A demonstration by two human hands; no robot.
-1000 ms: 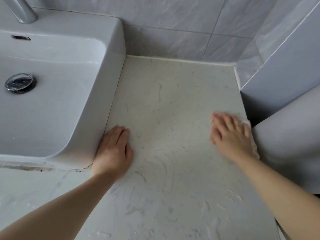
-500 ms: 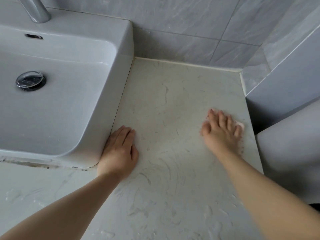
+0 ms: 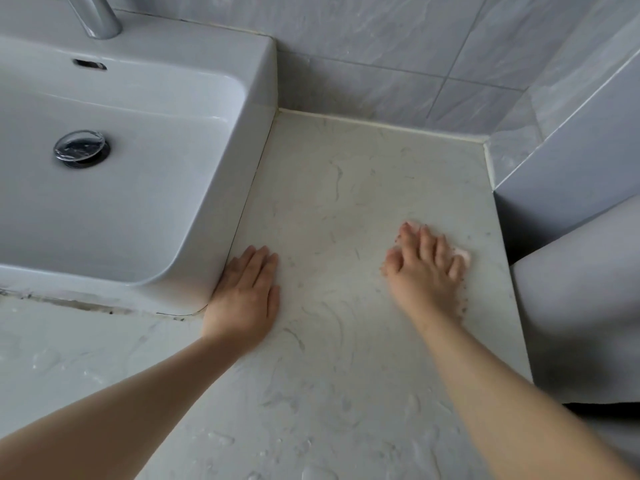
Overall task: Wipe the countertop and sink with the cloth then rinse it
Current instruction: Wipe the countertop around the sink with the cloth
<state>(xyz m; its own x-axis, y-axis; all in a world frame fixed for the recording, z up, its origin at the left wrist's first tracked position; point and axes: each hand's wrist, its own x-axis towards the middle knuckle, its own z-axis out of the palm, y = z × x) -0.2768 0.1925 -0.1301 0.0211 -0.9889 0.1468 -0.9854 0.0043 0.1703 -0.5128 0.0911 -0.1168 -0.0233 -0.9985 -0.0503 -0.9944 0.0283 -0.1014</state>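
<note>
Right hand (image 3: 424, 271) flat, fingers spread, pressing a pale pink cloth (image 3: 463, 255) onto the white marbled countertop (image 3: 339, 188). Left hand (image 3: 244, 296) lies open, empty, palm down against the white ceramic sink (image 3: 256, 109).

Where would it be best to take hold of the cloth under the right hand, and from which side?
Probably the pale corner of the cloth that shows past the little finger of the right hand. Pinch it from the right; the rest lies flat, hidden under the palm on the countertop.
</note>
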